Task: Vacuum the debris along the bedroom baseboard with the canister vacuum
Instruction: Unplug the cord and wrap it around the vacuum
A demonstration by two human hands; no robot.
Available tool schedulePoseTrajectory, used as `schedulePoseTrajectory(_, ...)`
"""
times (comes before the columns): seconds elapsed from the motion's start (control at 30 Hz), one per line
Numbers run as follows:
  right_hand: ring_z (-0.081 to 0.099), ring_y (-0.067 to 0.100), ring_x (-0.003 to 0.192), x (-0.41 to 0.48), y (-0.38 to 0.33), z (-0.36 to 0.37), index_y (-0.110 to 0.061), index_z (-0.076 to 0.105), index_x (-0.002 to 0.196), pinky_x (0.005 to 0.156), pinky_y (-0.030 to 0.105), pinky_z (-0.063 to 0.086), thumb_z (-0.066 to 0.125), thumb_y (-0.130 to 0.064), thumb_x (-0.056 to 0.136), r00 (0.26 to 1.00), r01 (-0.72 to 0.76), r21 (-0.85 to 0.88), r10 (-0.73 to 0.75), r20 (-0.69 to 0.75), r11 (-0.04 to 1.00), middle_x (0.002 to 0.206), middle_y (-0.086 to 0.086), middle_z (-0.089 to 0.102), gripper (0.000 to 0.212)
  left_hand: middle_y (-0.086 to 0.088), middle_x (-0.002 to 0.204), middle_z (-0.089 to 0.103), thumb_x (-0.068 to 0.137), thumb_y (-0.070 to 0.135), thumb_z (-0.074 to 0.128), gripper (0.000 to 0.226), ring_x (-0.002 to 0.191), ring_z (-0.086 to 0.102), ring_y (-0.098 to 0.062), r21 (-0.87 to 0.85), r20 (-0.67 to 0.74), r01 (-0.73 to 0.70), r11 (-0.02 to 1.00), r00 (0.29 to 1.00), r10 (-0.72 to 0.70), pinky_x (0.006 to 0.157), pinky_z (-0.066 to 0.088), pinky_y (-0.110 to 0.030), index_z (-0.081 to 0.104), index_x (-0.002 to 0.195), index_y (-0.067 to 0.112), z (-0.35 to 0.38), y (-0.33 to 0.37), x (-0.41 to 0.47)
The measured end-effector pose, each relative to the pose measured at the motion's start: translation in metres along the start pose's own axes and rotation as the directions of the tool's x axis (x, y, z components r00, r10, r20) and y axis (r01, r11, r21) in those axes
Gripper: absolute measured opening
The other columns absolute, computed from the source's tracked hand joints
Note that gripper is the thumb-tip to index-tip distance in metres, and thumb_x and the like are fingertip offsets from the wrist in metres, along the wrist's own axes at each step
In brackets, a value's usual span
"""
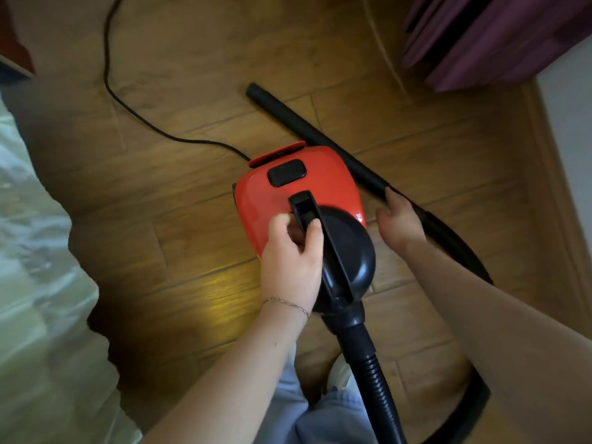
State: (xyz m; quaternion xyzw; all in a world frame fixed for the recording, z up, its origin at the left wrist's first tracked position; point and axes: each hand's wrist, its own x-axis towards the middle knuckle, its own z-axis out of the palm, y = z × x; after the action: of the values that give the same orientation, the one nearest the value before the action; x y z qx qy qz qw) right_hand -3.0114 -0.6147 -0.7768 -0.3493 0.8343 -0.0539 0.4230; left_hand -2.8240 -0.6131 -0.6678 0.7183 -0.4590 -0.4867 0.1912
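Observation:
A red canister vacuum [256,200] with a black front dome sits on the wooden floor in the middle of the view. My left hand [291,261] curls around the front end of its black carry handle [336,267]. A black rigid wand [307,123] lies on the floor, slanting from the upper middle down to the right. My right hand [400,222] closes over the wand just right of the vacuum. The ribbed black hose [374,373] leaves the dome toward me and loops round at the lower right. No debris is visible.
The wooden baseboard [557,187] runs along the white wall on the right. A purple curtain [496,36] hangs at the top right. The black power cord [109,75] snakes from the vacuum's back to the upper left. A bed [32,251] edges the left side.

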Motion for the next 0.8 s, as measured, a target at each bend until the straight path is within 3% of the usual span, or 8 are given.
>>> schedulePoseTrajectory(0.07,0.035,0.021,0.137,-0.036,-0.023,-0.020,-0.016,0.034,0.146,0.114,0.033,0.026,0.040,-0.017,0.096,0.994,0.098,0.100,-0.093,-0.053,0.990,0.150,0.007,0.035,0.051,0.016,0.083,0.054,0.092,0.031,0.050,0.023,0.077,0.056,-0.011,0.109,0.035,-0.017,0.994,0.999,0.014,0.065,0.042,-0.022,0.049,0.112,0.019,-0.015,0.009,-0.005)
schedulePoseTrajectory(0.17,0.043,0.024,0.130,-0.096,-0.057,-0.050,-0.013,0.041,0.141,0.110,0.038,0.033,0.041,-0.023,0.097,0.934,0.332,-0.070,-0.338,-0.119,0.941,0.141,0.008,0.047,0.046,0.005,0.114,0.059,0.094,0.034,0.042,0.039,0.103,0.058,-0.018,0.406,0.074,-0.203,0.891,0.979,0.189,0.078,0.045,-0.029,0.046,0.129,0.016,-0.049,0.032,-0.018)
schedulePoseTrajectory(0.27,0.055,0.030,0.115,-0.143,-0.089,-0.080,-0.010,0.051,0.134,0.101,0.043,0.042,0.036,-0.034,0.093,0.821,0.499,-0.372,-0.565,-0.087,0.783,0.127,0.010,0.060,0.050,-0.003,0.116,0.064,0.088,0.040,0.030,0.050,0.104,0.061,-0.024,0.644,0.146,-0.360,0.675,0.924,0.353,0.081,0.049,-0.034,0.054,0.123,0.014,-0.091,0.073,-0.033)
schedulePoseTrajectory(0.43,0.057,0.028,0.116,-0.219,-0.159,-0.148,-0.009,0.055,0.130,0.104,0.044,0.041,0.055,-0.030,0.088,0.760,0.515,-0.562,-0.648,-0.050,0.647,0.124,0.009,0.062,0.048,-0.003,0.115,0.066,0.085,0.037,0.034,0.045,0.103,0.062,-0.025,0.786,0.158,-0.404,0.467,0.862,0.481,0.083,0.050,-0.037,0.062,0.113,0.015,-0.165,0.164,-0.067)
schedulePoseTrajectory(0.53,0.060,0.029,0.111,-0.267,-0.201,-0.192,-0.006,0.059,0.125,0.102,0.045,0.043,0.056,-0.030,0.085,0.732,0.530,-0.603,-0.681,-0.028,0.596,0.117,0.010,0.066,0.047,-0.004,0.117,0.065,0.085,0.035,0.039,0.043,0.105,0.062,-0.026,0.803,0.140,-0.405,0.437,0.841,0.522,0.084,0.051,-0.038,0.063,0.113,0.013,-0.208,0.217,-0.094)
schedulePoseTrajectory(0.63,0.063,0.028,0.105,-0.317,-0.238,-0.235,-0.006,0.062,0.120,0.099,0.043,0.046,0.050,-0.031,0.085,0.685,0.574,-0.620,-0.728,0.006,0.535,0.109,0.008,0.068,0.044,-0.005,0.120,0.064,0.083,0.029,0.057,0.036,0.107,0.062,-0.026,0.808,0.101,-0.383,0.448,0.839,0.535,0.084,0.050,-0.039,0.062,0.115,0.012,-0.250,0.259,-0.126)
schedulePoseTrajectory(0.7,0.062,0.025,0.109,-0.336,-0.249,-0.252,-0.007,0.062,0.120,0.102,0.042,0.042,0.060,-0.029,0.084,0.672,0.579,-0.615,-0.740,-0.012,0.536,0.112,0.006,0.068,0.042,-0.004,0.122,0.063,0.083,0.028,0.060,0.037,0.108,0.061,-0.024,0.810,0.079,-0.359,0.464,0.850,0.520,0.084,0.050,-0.038,0.061,0.116,0.013,-0.269,0.275,-0.141)
schedulePoseTrajectory(0.8,0.052,0.023,0.124,-0.368,-0.278,-0.282,-0.010,0.056,0.130,0.110,0.038,0.032,0.057,-0.032,0.089,0.652,0.604,-0.614,-0.758,0.013,0.509,0.128,0.005,0.061,0.046,-0.004,0.122,0.063,0.082,0.029,0.060,0.038,0.108,0.061,-0.023,0.822,0.028,-0.331,0.464,0.837,0.547,0.084,0.050,-0.038,0.061,0.117,0.013,-0.306,0.301,-0.165)
